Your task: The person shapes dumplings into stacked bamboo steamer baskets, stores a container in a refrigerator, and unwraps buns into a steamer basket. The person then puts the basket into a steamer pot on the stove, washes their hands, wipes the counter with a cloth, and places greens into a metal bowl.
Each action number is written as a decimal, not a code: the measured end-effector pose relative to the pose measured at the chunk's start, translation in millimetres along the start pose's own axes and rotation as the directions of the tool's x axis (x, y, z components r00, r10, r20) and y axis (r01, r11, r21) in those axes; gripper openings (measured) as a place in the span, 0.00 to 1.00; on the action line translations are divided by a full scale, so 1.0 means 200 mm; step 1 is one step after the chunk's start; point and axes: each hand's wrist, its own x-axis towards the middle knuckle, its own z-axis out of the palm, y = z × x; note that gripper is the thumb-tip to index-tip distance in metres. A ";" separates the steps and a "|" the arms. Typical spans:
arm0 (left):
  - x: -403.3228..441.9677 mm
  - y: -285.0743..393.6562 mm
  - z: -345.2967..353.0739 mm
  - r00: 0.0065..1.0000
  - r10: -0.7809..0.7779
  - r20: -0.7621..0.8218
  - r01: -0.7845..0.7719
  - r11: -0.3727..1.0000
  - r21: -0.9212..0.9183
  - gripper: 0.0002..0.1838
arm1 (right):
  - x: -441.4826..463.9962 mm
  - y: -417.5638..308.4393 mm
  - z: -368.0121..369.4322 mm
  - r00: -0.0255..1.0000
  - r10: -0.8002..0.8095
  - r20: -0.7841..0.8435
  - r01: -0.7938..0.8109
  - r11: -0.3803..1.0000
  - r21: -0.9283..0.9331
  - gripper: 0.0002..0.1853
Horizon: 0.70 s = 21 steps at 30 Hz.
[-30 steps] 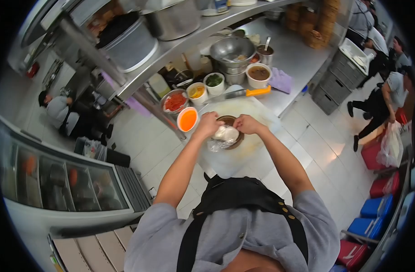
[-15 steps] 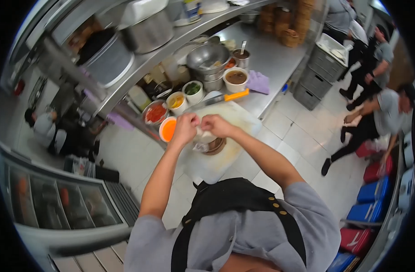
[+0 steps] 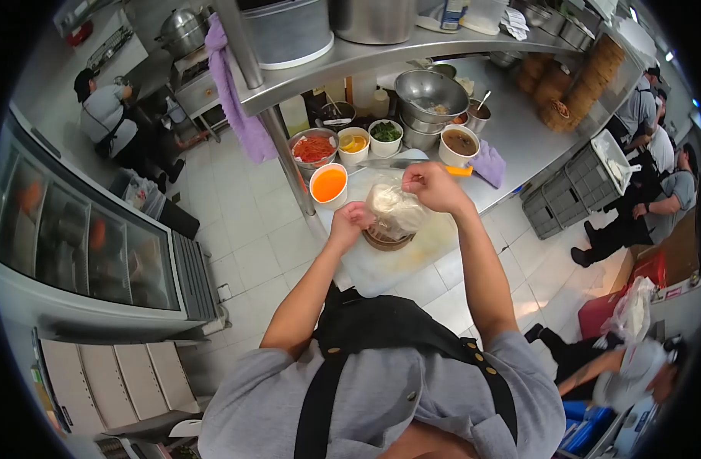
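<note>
A clear plastic bag [image 3: 397,208] with something pale, perhaps dough, inside rests over a round bamboo steamer basket [image 3: 389,243]. Both are on a white cutting board [image 3: 412,264]. My left hand [image 3: 353,222] pinches the bag's left edge, beside the basket rim. On the other side, the fingers of my right hand [image 3: 433,188] are closed on the bag's upper right edge. Behind the bag lies a knife with a yellow handle [image 3: 459,171], its blade partly hidden.
Beyond the board stand a tub of orange sauce [image 3: 329,186], a bowl of red food [image 3: 314,147], a tub of chopped greens [image 3: 386,136], a tub of brown liquid [image 3: 458,144] and a steel mixing bowl [image 3: 432,96]. A shelf [image 3: 366,55] overhangs the counter. Several people work nearby.
My hands have moved apart, and the bag now shows spread between them over the basket. The camera view has shifted; at right, a person now bends lower near a hanging plastic bag.
</note>
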 end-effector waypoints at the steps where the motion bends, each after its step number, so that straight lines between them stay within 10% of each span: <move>1: -0.01 -0.03 -0.04 0.998 0.058 -0.013 -0.054 0.981 0.185 0.28 | 0.00 -0.02 -0.03 1.000 -0.004 0.011 0.004 1.000 -0.006 0.02; 9: -0.19 0.07 0.09 0.958 0.283 -0.038 -0.258 0.914 0.313 0.56 | 0.00 -0.01 -0.05 0.974 0.010 -0.224 -0.015 1.000 -0.020 0.00; 11: -0.15 0.04 0.14 0.913 0.408 -0.006 -0.367 0.830 0.420 0.64 | 0.04 0.11 0.08 0.989 -0.003 -0.145 -0.035 0.964 -0.265 0.03; 21: -0.15 0.04 0.21 0.906 0.424 -0.019 -0.369 0.809 0.459 0.72 | 0.07 0.05 0.12 0.999 -0.001 -0.055 -0.003 0.998 -0.066 0.02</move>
